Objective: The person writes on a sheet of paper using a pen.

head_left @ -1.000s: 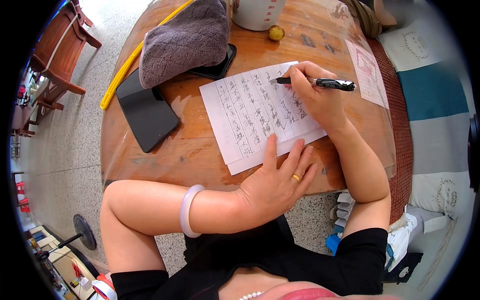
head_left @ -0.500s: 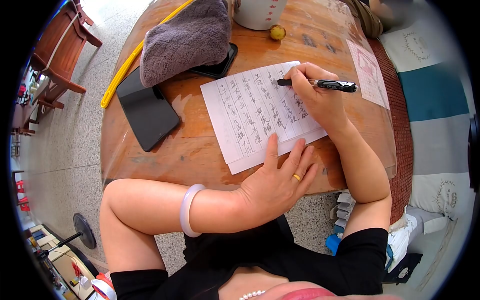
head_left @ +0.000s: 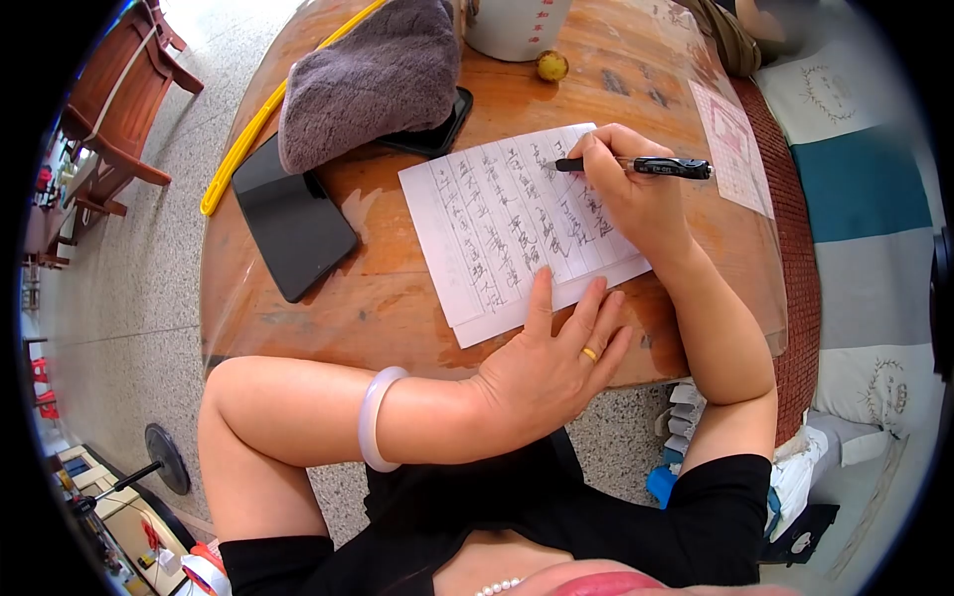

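Observation:
Handwriting in columns covers much of a lined white paper [head_left: 477, 233], which lies tilted on the wooden table [head_left: 378, 328]. Pinched in my right hand [head_left: 638, 194] is a black pen [head_left: 671, 168], its tip pointing left at the upper part of the writing. My left hand [head_left: 552, 372] lies with fingers spread at the paper's lower edge, the index fingertip on the sheet. A ring shows on one of its fingers, and a pale bangle [head_left: 376, 419] circles that forearm.
Left of the paper are a black phone [head_left: 293, 223], a grey towel [head_left: 368, 84] over another dark device [head_left: 437, 129], and a yellow strap [head_left: 238, 149]. A small round fruit [head_left: 552, 67] sits by a white container [head_left: 512, 25]. A printed sheet [head_left: 733, 149] lies right.
The pen and the fingers of my right hand have shifted very slightly over the paper. My left hand stays in place.

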A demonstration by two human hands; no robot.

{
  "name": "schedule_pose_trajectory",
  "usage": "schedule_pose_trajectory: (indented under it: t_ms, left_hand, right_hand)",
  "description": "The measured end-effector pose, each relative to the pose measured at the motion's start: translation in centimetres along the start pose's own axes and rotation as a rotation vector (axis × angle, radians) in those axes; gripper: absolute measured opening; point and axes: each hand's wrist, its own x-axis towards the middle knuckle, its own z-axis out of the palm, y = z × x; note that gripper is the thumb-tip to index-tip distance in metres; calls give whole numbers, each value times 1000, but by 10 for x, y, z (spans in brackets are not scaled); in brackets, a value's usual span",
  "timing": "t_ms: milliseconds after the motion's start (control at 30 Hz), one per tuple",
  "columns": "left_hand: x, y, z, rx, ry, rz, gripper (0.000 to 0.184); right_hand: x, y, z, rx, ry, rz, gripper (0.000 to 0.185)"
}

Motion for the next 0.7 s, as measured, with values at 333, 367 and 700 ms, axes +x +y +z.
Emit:
schedule_pose_trajectory:
  t_ms: [333, 367, 700]
  left_hand:
    - [0, 1, 0, 5, 2, 1, 48]
    - [0, 1, 1, 4, 4, -1, 48]
    - [0, 0, 0, 4, -8, 2, 48]
  right_hand:
    - [1, 10, 4, 58, 52, 1, 14]
    - [1, 11, 5, 58, 53, -14, 13]
    - [1, 10, 2, 59, 19, 12, 15]
